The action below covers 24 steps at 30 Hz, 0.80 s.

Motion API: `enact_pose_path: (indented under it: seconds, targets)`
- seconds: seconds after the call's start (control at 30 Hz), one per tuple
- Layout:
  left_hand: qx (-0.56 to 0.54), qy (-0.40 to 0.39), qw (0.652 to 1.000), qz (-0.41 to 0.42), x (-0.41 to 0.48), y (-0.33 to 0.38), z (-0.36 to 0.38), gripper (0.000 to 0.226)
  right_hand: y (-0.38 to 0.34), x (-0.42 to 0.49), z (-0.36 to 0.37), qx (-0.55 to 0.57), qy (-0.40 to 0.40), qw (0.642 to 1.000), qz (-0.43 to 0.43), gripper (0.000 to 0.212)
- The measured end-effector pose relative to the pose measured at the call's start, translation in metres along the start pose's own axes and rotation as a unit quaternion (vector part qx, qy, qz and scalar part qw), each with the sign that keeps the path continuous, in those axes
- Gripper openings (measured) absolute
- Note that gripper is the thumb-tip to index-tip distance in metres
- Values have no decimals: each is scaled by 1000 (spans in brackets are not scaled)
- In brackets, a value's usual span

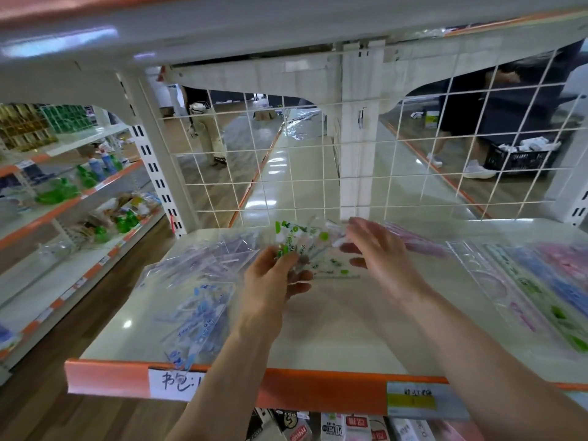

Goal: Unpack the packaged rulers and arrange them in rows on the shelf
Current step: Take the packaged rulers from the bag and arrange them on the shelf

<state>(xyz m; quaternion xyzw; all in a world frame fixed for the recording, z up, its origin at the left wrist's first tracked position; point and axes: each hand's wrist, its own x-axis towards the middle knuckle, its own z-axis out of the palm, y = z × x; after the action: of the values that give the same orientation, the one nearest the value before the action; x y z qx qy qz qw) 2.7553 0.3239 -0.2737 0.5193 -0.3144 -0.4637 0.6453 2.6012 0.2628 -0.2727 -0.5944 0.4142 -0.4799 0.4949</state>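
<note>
Ruler pack [302, 249], blurred, partly behind left hand [270, 281]

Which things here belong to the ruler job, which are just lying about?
Job: green ruler pack in left hand, right hand at its top, packaged rulers piled left, unpacked rulers right, shelf.
Lying about: green bottles, black crate, cartons below.

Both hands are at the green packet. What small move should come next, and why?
Probably pull the wrapper open at the far end. The left hand grips the green packet above the shelf, the right hand is at its far end, and loose rulers lie in rows on the right.
</note>
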Motion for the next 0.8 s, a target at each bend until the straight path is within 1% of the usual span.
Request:
enact_pose_path:
  seconds: [0.07,0.1,0.17,0.23,0.3,0.4,0.53,0.6,0.67,0.7,0.73,0.8]
  targets:
    - [12,-19,1000,5,-2,-1,2,10,-5,-1,2,75,-1,997,26,12]
    - [-2,-19,1000,7,-2,0,2,10,-6,-1,2,101,15,994,29,9]
    - [-57,0,998,7,0,1,0,9,-7,0,2,151,56,986,38,8]
    - [-103,20,995,-3,3,3,-4,10,-9,1,-2,178,87,979,46,10]
    - [-113,18,993,-13,5,3,-4,11,-10,2,-5,176,96,979,44,12]
    - [-106,-5,994,-24,4,2,-3,8,-10,-1,-1,142,70,986,46,11]
    - [-72,-42,996,-43,2,1,-3,7,-10,-2,5,97,43,993,57,18]
    - [-74,-44,996,-40,2,0,-3,8,-9,-2,4,109,25,991,80,15]
    - [-108,-33,993,-40,2,1,-3,8,-10,-2,5,141,0,986,94,13]
    - [-130,-21,990,-41,3,2,-3,7,-9,-1,5,152,4,984,91,15]
    - [-148,-3,988,-41,5,3,-5,7,-9,0,5,162,24,983,83,16]
    - [-175,30,983,-39,7,3,-8,7,-9,2,0,185,86,977,64,16]
